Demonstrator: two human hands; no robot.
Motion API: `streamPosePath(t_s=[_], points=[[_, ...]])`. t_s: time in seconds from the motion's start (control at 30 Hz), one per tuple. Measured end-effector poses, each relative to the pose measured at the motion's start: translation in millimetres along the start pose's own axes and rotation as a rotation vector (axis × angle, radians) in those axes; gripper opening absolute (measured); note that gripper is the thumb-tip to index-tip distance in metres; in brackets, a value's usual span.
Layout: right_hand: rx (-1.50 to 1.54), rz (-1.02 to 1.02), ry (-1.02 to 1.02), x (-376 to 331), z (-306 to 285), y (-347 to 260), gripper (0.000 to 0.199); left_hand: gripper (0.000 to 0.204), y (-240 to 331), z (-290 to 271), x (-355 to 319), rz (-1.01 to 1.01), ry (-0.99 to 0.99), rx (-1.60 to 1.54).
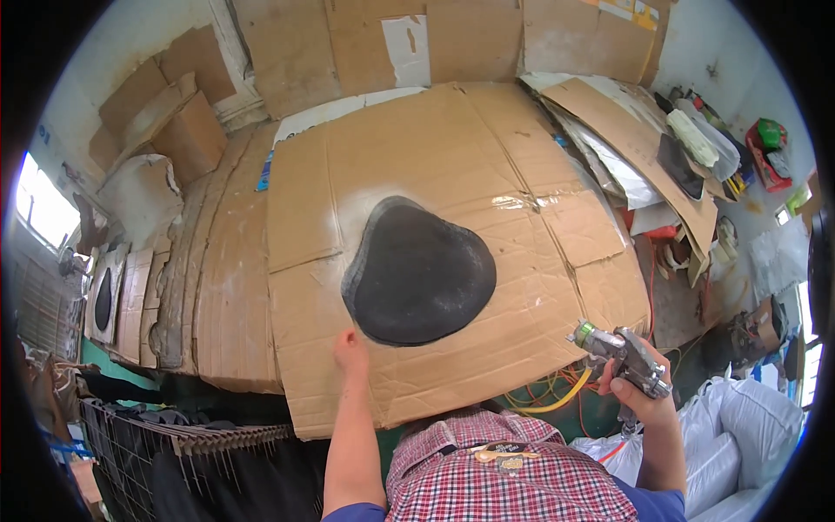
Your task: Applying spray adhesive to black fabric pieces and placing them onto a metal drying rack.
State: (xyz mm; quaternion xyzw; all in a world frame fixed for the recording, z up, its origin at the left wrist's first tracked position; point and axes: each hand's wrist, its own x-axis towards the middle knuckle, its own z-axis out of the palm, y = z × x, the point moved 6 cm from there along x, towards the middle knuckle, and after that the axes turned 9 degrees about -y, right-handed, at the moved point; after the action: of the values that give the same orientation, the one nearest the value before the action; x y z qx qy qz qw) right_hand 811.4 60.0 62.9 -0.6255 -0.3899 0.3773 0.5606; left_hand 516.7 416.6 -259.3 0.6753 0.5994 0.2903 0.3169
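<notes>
Gripping a spray gun (pixel 624 355) at lower right, the right hand (pixel 642 390) is clenched; the left hand (pixel 350 351) fingers the dark foam pad (pixel 419 271) mid-frame on cardboard (pixel 487 157). Overspray could catch those fingers.

One black pad (pixel 419 272), one spray gun (pixel 624 357), two hands.
</notes>
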Motion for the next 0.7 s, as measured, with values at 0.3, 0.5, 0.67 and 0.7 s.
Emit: streamPosePath(t_s=[0.3,0.5,0.67,0.7], points=[[-0.101,0.085,-0.207,-7.9,-33.8,31.7,0.057,0.03,44.7,33.6,-9.9,-0.027,-0.085,0.411],[-0.088,0.026,-0.281,-2.8,-40.3,27.6,0.057,0.027,59.0,40.5,-6.8,-0.108,-0.084,0.547],[-0.037,0.155,-0.048,-6.0,-80.8,32.6,0.053,0.013,47.5,45.5,-1.2,-0.166,-0.095,0.315],[-0.025,0.092,-0.101,-7.7,-85.6,37.0,0.054,0.013,47.0,47.9,1.6,-0.165,-0.095,0.316]])
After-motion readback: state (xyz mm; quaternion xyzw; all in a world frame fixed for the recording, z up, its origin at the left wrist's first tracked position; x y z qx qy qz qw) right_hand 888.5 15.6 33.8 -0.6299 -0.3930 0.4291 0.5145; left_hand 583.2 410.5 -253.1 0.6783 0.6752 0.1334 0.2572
